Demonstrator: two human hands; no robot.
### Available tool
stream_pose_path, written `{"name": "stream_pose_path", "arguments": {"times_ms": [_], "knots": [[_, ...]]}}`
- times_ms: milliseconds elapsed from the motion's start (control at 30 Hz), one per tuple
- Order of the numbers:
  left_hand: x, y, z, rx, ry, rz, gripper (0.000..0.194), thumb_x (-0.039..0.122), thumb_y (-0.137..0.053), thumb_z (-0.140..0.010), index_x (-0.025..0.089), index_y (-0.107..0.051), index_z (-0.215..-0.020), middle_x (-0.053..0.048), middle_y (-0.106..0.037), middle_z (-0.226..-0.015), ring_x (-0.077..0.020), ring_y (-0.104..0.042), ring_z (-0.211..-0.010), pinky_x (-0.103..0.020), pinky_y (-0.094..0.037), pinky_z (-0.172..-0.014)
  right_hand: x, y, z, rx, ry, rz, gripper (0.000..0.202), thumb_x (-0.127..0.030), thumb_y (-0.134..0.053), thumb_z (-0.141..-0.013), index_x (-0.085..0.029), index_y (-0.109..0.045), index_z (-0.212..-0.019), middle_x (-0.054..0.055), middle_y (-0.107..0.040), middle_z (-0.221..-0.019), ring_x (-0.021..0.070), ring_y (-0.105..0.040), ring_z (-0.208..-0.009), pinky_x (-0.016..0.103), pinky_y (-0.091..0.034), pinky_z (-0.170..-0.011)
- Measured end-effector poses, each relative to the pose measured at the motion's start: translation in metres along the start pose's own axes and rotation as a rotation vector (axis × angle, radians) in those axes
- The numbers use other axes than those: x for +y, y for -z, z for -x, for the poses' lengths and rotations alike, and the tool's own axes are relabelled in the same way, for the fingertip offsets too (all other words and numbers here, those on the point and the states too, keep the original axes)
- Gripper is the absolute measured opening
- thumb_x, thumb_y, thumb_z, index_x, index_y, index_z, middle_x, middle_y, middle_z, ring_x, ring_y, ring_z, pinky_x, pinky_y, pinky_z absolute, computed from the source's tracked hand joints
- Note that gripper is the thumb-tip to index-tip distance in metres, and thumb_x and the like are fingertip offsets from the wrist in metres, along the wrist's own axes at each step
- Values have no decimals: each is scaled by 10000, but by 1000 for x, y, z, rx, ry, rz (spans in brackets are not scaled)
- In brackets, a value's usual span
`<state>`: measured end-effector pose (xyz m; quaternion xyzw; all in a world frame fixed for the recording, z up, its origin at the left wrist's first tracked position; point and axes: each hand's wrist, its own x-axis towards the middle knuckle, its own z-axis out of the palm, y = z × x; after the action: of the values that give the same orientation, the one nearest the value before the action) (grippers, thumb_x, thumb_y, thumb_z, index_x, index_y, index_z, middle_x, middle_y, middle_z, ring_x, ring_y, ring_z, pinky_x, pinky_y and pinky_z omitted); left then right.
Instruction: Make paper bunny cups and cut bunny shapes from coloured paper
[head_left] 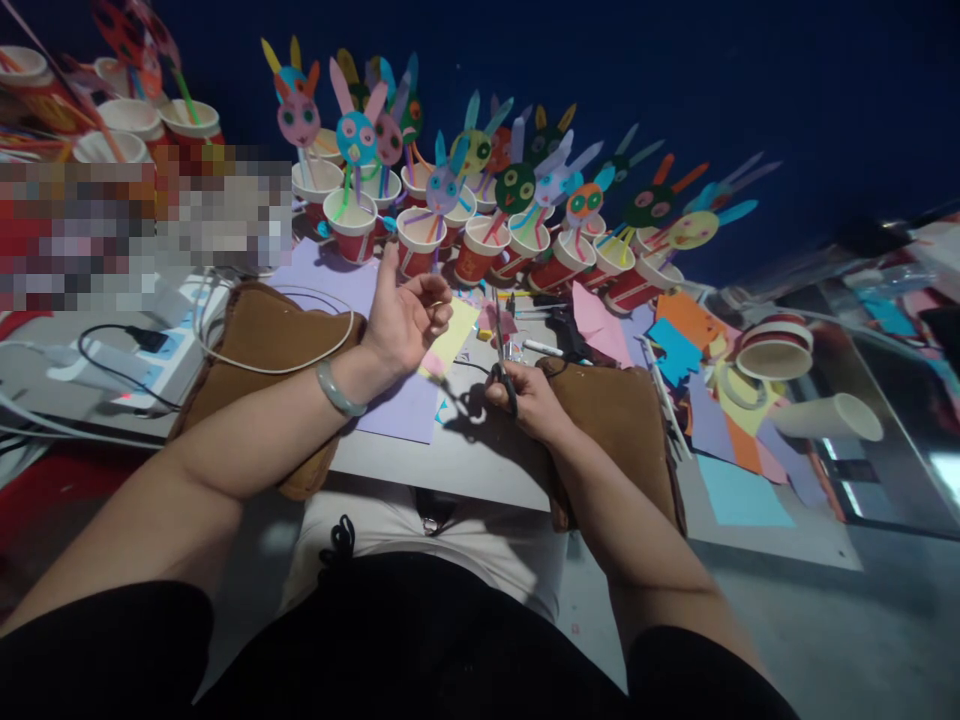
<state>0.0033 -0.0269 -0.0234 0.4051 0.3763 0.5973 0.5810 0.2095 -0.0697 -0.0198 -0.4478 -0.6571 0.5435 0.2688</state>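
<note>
My left hand (409, 318) is raised over the table with its palm turned up. The thumb stands apart and the fingers curl loosely, with nothing visible in them. A yellow sheet of paper (459, 332) lies just beyond those fingers, and a purple sheet (405, 415) is below the wrist. Black-handled scissors (510, 388) are gripped in my right hand (534, 398), their blades pointing away from me. Small paper scraps (444, 408) and a white marker (541, 348) lie near the scissors.
Red paper cups (352, 228) holding rabbit-faced paper figures line the back. Brown cushions (277, 330) (615, 420) lie under both forearms. A white power strip (169, 350) with cables is at left. Coloured paper (690, 330), tape rolls (774, 352) and a paper tube (855, 416) are at right.
</note>
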Motion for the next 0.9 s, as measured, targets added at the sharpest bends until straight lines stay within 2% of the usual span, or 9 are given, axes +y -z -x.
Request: {"name": "stream_pose_path", "arguments": {"times_ms": [67,133,233,300,400,500,700,900], "knots": [[-4,-1,3,96,-87,-72,472,676,-685,-860,218,-579,-823,-18,-622,-764,-140,-593,-674,-277,-421,-557,0,0,0,6,7,3,618,-718,-840,-627,-224,-470,-600,-52,-450,-528,91,-386,-518,271,-383,-534],[-7,-5,10,165,-242,-151,346,530,-750,-851,221,-617,-930,-36,-671,-949,-157,-629,-861,-279,-492,-719,1,1,0,11,12,13,610,-706,-833,-643,-225,-461,-600,-53,-446,-531,93,-392,-525,271,-389,-541],[-7,-11,22,145,-334,-206,233,446,-652,-921,220,-635,-976,-55,-679,-1033,-180,-623,-968,-315,-498,-874,0,1,0,28,24,27,605,-710,-818,-659,-226,-460,-601,-51,-446,-527,96,-395,-528,272,-389,-543],[-5,-13,25,67,-319,-221,254,462,-612,-940,212,-650,-925,-51,-679,-953,-179,-618,-909,-326,-495,-868,0,1,0,29,24,28,601,-712,-821,-656,-225,-473,-605,-46,-461,-529,98,-395,-528,272,-388,-539],[-5,-13,27,-57,-295,-247,321,510,-732,-854,195,-671,-846,-27,-670,-829,-158,-599,-809,-308,-480,-805,0,0,0,13,19,14,614,-739,-812,-655,-225,-479,-614,-40,-483,-534,99,-397,-526,271,-386,-534],[-8,-14,27,-123,-287,-259,376,533,-824,-776,185,-683,-804,-8,-666,-765,-137,-570,-741,-287,-456,-738,2,-1,0,8,34,11,644,-782,-783,-657,-227,-460,-617,-46,-479,-532,95,-396,-520,269,-380,-537],[-9,-14,28,-120,-270,-219,355,505,-790,-823,171,-688,-755,-16,-658,-750,-135,-573,-742,-288,-467,-749,4,0,-1,-9,35,56,632,-746,-801,-665,-226,-446,-612,-48,-482,-541,99,-433,-532,263,-384,-547],[-1,-14,29,-126,-236,-254,293,408,-792,-797,179,-641,-692,13,-604,-690,-124,-512,-688,-281,-446,-721,2,0,0,-36,13,50,623,-726,-817,-667,-226,-448,-620,-23,-559,-571,118,-486,-557,275,-419,-571]]}}
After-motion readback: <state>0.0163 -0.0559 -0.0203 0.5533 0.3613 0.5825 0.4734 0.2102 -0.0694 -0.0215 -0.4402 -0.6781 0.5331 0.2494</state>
